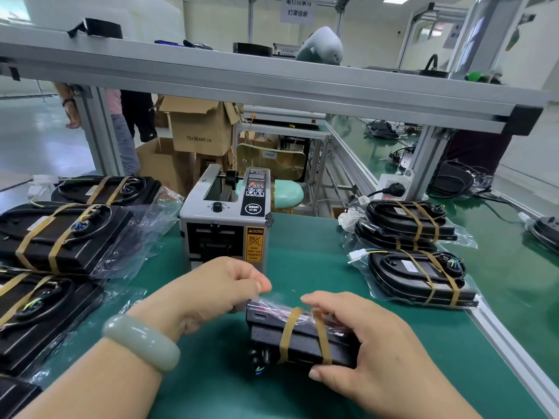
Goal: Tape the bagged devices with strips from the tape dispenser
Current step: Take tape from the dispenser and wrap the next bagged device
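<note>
- A workbench with a green mat [302, 267] and an aluminium rim [508, 343] along its right side
- A grey tape dispenser [225, 219] stands at the back, near the middle
- On the left, a row of bagged devices [60, 237] bound with brown tape, from back to front
- On the right, a stack of taped devices [405, 228], with a second pile [420, 282] just in front of it
- At the front, one bagged device [302, 337] on its long edge, two tape bands around it

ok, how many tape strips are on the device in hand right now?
2. Both wrap the bagged device held in the right hand: the left strip near its middle, the right strip beside it, closer to the palm. Any strips underneath would be hidden.
</note>
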The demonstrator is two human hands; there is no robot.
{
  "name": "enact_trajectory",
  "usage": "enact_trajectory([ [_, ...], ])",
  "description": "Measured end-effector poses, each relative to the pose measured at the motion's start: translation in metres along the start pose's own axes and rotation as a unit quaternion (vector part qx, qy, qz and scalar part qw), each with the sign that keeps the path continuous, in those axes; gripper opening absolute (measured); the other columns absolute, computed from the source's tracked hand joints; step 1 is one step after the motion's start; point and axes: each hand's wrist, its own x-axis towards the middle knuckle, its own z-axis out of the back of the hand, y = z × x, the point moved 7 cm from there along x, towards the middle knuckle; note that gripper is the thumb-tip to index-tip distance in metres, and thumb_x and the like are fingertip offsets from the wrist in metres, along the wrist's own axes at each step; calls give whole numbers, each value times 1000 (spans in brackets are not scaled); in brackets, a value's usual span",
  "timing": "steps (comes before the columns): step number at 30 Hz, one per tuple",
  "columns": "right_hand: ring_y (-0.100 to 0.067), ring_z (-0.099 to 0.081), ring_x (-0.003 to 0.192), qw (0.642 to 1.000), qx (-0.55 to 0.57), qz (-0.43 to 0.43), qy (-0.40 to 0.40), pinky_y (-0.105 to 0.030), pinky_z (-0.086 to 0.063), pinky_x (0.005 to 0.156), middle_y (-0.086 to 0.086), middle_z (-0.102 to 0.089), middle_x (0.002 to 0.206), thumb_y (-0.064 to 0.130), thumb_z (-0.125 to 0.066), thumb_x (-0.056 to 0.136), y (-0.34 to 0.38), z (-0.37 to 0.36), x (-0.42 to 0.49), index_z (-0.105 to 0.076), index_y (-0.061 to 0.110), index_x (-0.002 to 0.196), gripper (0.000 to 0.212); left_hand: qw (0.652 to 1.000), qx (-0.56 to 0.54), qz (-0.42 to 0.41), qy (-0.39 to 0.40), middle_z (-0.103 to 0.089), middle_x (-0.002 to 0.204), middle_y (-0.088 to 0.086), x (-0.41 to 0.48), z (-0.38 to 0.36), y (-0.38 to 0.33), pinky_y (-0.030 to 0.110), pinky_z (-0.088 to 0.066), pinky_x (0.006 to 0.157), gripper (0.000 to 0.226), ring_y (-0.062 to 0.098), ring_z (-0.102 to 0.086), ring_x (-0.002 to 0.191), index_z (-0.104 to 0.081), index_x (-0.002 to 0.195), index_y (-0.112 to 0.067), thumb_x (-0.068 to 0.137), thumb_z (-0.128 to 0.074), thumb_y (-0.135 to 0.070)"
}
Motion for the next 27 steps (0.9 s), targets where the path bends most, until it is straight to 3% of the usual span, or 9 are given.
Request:
enact_trajectory([
  [3, 7, -44, 110, 1000, -10, 10, -4, -9, -34, 92, 33, -44, 119, 52, -67, 64, 1, 1, 0, -11, 69, 131, 89, 989, -141, -35, 5, -71, 90, 7, -1, 3, 1, 39, -42, 87, 18, 25, -54, 87, -73, 92, -15, 95, -56, -12],
  [6, 3, -47, 109, 1000, 4, 9, -19, -14, -37, 92, 28, -44, 121, 50, -65, 65, -1, 3, 0, -15, 67, 130, 84, 978, -156, -95, 98, -70, 116, 6, -12, 1, -3, 36, -44, 96, 32, 16, -61, 104, -72, 108, -23, 76, -72, -29],
  [8, 3, -47, 110, 1000, 3, 13, -17, -16, -38, 93, 28, -42, 123, 50, -65, 64, -1, 3, 0, -14, 66, 131, 86, 981, -107, -119, 113, -72, 108, 9, -14, 1, -4, 26, -50, 88, 43, 13, -64, 97, -73, 108, -23, 65, -78, -25],
  [11, 4, -47, 110, 1000, -3, 21, -9, -17, -39, 93, 29, -42, 123, 51, -66, 64, 0, 2, 0, -14, 67, 131, 85, 985, -97, -122, 68, -76, 96, 2, -11, 8, -4, 16, -50, 79, 33, 7, -68, 88, -78, 92, -32, 62, -79, -19],
  [14, 5, -45, 112, 999, -16, 29, 10, -16, -38, 94, 31, -40, 125, 53, -65, 64, 2, -1, 1, -14, 68, 130, 85, 984, -105, -112, 87, -76, 94, 5, -9, 8, -3, 25, -51, 87, 42, 12, -66, 88, -80, 86, -25, 49, -89, -42],
  [18, 6, -43, 113, 999, -29, 31, 8, -12, -35, 93, 33, -37, 127, 55, -64, 65, 2, -1, 2, -8, 68, 130, 86, 990, -77, -109, 51, -72, 81, -3, -9, 4, -14, 27, -43, 85, 8, 12, -58, 81, -78, 73, -24, 75, -75, -31],
  [21, 4, -45, 107, 998, -49, 42, 13, -15, -38, 90, 31, -42, 118, 53, -65, 67, 7, -1, 2, -9, 68, 131, 86, 994, -38, -74, 65, -62, 72, 3, -5, -7, -20, 29, -39, 76, 21, 18, -47, 73, -71, 63, -19, 80, -62, -29],
  [25, -5, -46, 96, 992, -100, 67, 29, -21, -41, 82, 22, -41, 108, 51, -61, 71, 16, -4, 0, -4, 68, 135, 87, 996, 7, -3, 86, -63, 59, -4, 1, -15, -20, 15, -41, 57, 24, 7, -52, 55, -67, 62, -16, 84, -63, -7],
  [27, -3, -41, 96, 991, -109, 70, 42, -14, -33, 82, 23, -36, 107, 52, -58, 75, 14, -6, 0, 0, 69, 134, 84, 997, -1, 8, 75, -69, 67, -3, 1, -15, -20, 17, -44, 65, 13, 7, -57, 62, -71, 69, -17, 82, -69, -15],
])
